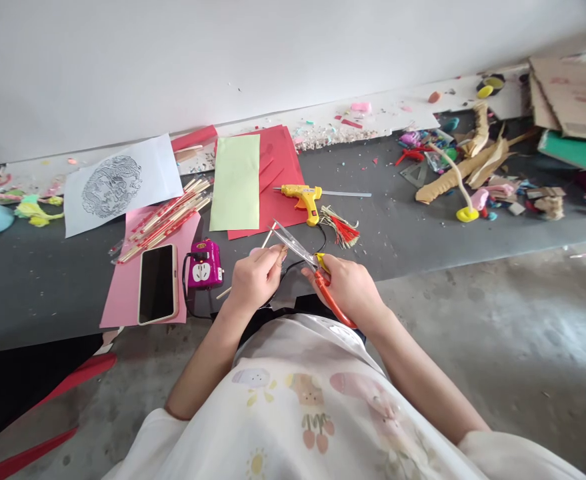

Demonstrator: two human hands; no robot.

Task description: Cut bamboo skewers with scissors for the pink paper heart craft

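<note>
My right hand (350, 283) grips a pair of scissors (297, 247) with orange-red and yellow handles. The blades point away and to the left, slightly apart. Beside them, my left hand (259, 277) is closed in a pinch at the blades. A small brownish bit shows at its fingertips, too hidden to name. A thin pale stick (223, 293) shows by the left hand; whether it is held or lies on the table cannot be told. Just beyond the hands are a yellow hot glue gun (303, 199) with a clear glue stick, and a red and cream tassel-like bundle (343, 230).
Red sheets (285, 160) and a pale green sheet (235, 180) lie ahead. At left are a printed drawing (113, 177), wrapped chopsticks (167, 217), a phone (157, 283) and a purple power socket (205, 265). Craft scraps (503, 190) and cardboard (575, 97) pile up at right.
</note>
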